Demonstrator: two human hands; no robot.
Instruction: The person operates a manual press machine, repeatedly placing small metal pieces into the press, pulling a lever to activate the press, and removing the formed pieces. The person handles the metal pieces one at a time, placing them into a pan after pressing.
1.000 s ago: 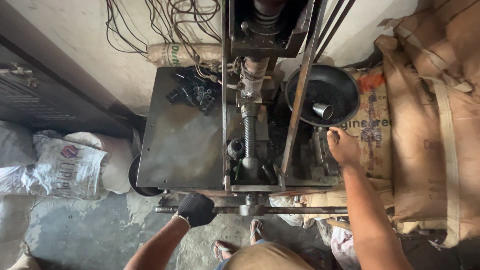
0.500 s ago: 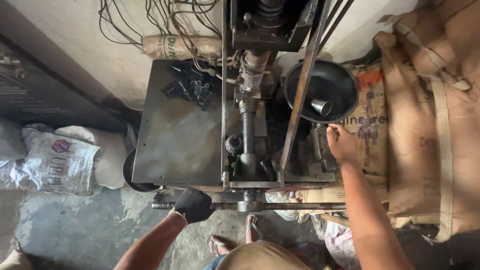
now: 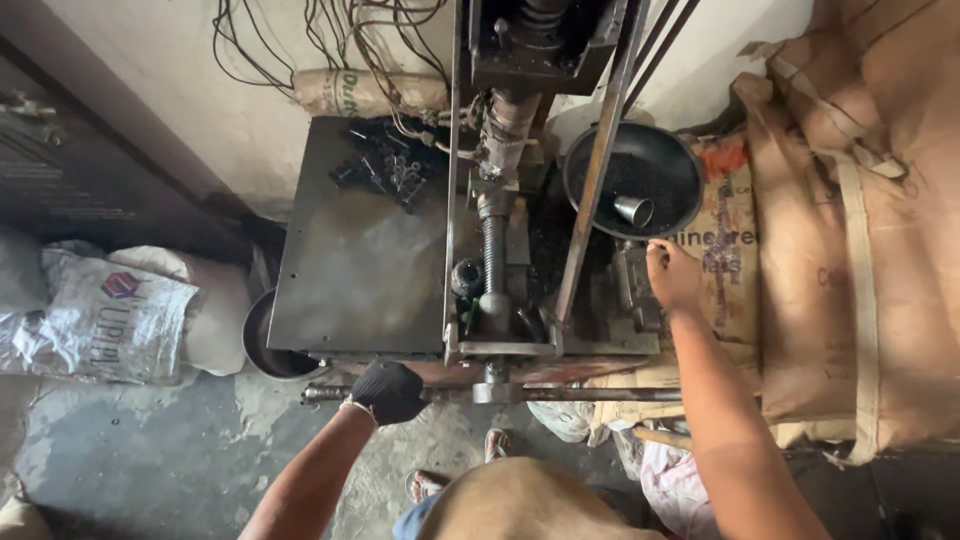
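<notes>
My left hand (image 3: 388, 391), in a black glove, is closed around the long horizontal steel handle bar (image 3: 580, 394) at the front of a screw press machine (image 3: 495, 250). My right hand (image 3: 673, 275), bare, rests on the machine's right side just below the rim of a black bowl (image 3: 600, 165); whether it grips anything is unclear. The bowl holds dark granules and a small metal cup (image 3: 633, 210). A vertical threaded screw (image 3: 490, 245) runs down the middle of the press.
A dark metal table top (image 3: 360, 270) with a heap of small black parts (image 3: 385, 165) is left of the press. Brown sacks (image 3: 850, 250) stand at right, white sacks (image 3: 110, 310) at left, a round bucket (image 3: 265, 350) under the table, tangled wires (image 3: 300, 40) on the wall.
The view has shifted slightly and my left hand has slid a little along the handle bar. My right hand stays beside the bowl.
</notes>
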